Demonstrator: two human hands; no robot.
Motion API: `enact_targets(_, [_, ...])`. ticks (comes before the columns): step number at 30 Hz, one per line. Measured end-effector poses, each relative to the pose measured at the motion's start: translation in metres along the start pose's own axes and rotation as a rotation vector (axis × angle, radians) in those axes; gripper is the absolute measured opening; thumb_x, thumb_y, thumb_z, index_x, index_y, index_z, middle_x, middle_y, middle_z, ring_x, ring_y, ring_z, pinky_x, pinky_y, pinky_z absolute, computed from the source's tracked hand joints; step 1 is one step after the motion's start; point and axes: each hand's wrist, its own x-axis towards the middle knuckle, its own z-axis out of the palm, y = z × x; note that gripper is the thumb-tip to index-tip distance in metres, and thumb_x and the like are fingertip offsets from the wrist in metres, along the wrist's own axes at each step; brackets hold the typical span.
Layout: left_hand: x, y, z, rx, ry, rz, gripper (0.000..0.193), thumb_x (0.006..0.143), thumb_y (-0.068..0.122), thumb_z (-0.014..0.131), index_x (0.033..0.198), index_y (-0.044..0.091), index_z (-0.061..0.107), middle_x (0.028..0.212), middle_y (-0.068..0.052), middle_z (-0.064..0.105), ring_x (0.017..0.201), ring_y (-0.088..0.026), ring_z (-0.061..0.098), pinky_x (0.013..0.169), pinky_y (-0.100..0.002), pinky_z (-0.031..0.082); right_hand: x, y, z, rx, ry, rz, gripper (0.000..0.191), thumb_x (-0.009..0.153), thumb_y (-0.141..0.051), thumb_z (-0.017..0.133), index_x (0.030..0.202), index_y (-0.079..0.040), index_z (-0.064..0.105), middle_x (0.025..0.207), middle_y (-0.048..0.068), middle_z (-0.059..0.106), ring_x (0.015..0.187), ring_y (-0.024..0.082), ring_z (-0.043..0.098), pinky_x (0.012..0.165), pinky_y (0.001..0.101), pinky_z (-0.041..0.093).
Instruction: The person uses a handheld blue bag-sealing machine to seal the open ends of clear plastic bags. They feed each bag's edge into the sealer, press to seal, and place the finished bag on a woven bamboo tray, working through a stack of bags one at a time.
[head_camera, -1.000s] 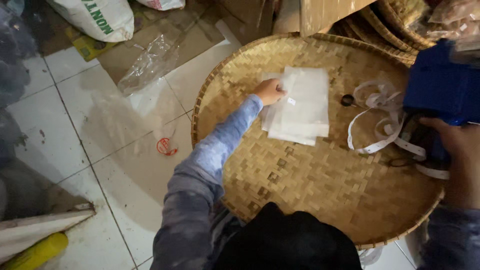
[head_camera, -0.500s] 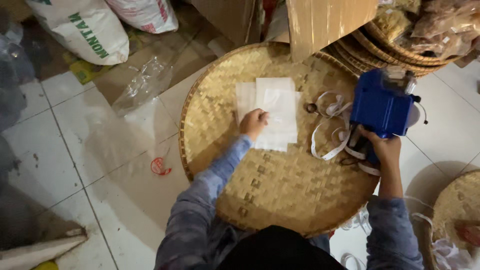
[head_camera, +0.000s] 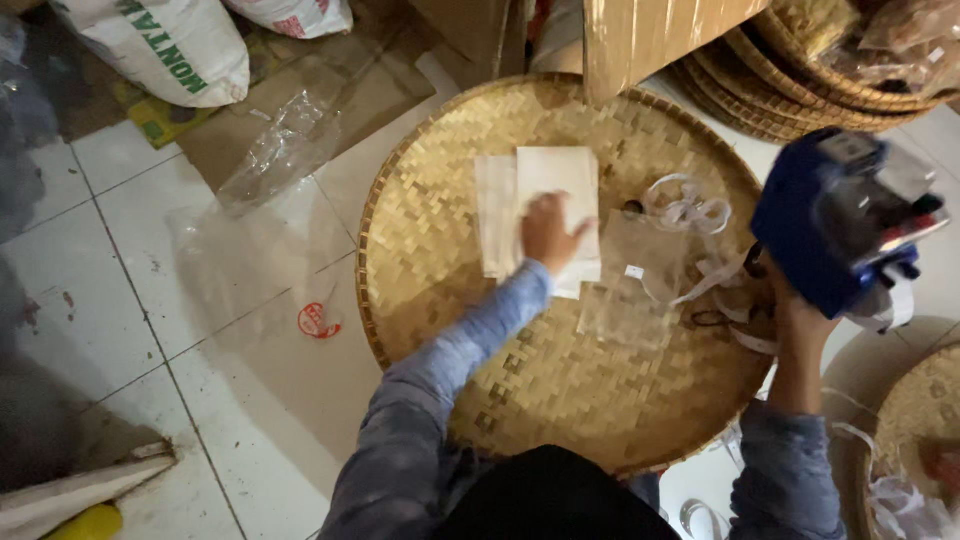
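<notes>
Head view shows left hand (head_camera: 548, 232) with fingers spread flat on white sheets (head_camera: 545, 200); right hand (head_camera: 800, 320), fingers clamped, grips blue labelling tool (head_camera: 835, 225) over woven tray (head_camera: 450, 290).

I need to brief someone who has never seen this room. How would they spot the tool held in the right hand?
Start at the big round woven bamboo tray on the tiled floor. At its right edge the right hand lifts a bulky blue hand-held labelling gun. It is the only bright blue thing there, unlike the white sheets and curled strips beside it.
</notes>
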Motion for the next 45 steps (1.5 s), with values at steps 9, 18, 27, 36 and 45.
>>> enact_targets(9, [0.028,-0.071,-0.047,0.288,-0.300,-0.303,0.077,0.073,0.075,0.073,0.107,0.006,0.069,0.105,-0.019,0.073,0.099,-0.038,0.068,0.087,-0.052,0.050,0.037,0.011,-0.013,-0.325,-0.586,-0.075,0.028,0.086,-0.024,0.080,0.106,-0.006,0.070,0.094,0.011,0.071,0.082,0.026,0.068,0.076,0.0355,0.054])
enact_targets(18, [0.028,-0.078,-0.052,0.026,-0.104,-0.212,0.041,0.094,0.047,0.064,0.084,0.008,0.076,0.082,-0.019,0.072,0.074,-0.040,0.069,0.066,-0.052,0.052,0.080,-0.033,0.039,-0.180,-0.682,-0.212,0.038,0.086,-0.024,0.082,0.116,-0.005,0.068,0.103,0.011,0.070,0.094,0.027,0.067,0.085,0.0379,0.054])
enact_targets(27, [0.030,-0.073,-0.038,-0.407,0.173,-0.080,0.022,0.091,0.023,0.070,0.098,0.002,0.067,0.086,-0.017,0.071,0.080,-0.035,0.071,0.071,-0.045,0.057,0.090,-0.058,0.088,-0.195,-0.804,-0.340,0.048,0.079,-0.028,0.083,0.122,-0.012,0.070,0.110,0.014,0.073,0.095,0.032,0.071,0.083,0.0396,0.056])
enact_targets(36, [0.027,-0.075,-0.045,-0.312,0.002,-0.241,0.022,0.092,0.030,0.071,0.093,0.008,0.073,0.081,-0.015,0.075,0.077,-0.034,0.073,0.068,-0.044,0.055,0.103,-0.079,0.146,-0.603,-0.932,-0.333,0.047,0.070,-0.043,0.085,0.106,-0.013,0.076,0.094,0.019,0.074,0.085,0.041,0.070,0.075,0.0491,0.057])
enact_targets(45, [0.028,-0.077,-0.040,-0.380,0.073,-0.213,0.016,0.097,0.023,0.066,0.095,0.009,0.072,0.075,-0.013,0.073,0.072,-0.032,0.071,0.065,-0.043,0.054,0.120,-0.074,0.123,-0.839,-1.035,-0.231,0.046,0.071,-0.044,0.080,0.104,-0.013,0.077,0.093,0.020,0.075,0.087,0.043,0.070,0.074,0.0535,0.057])
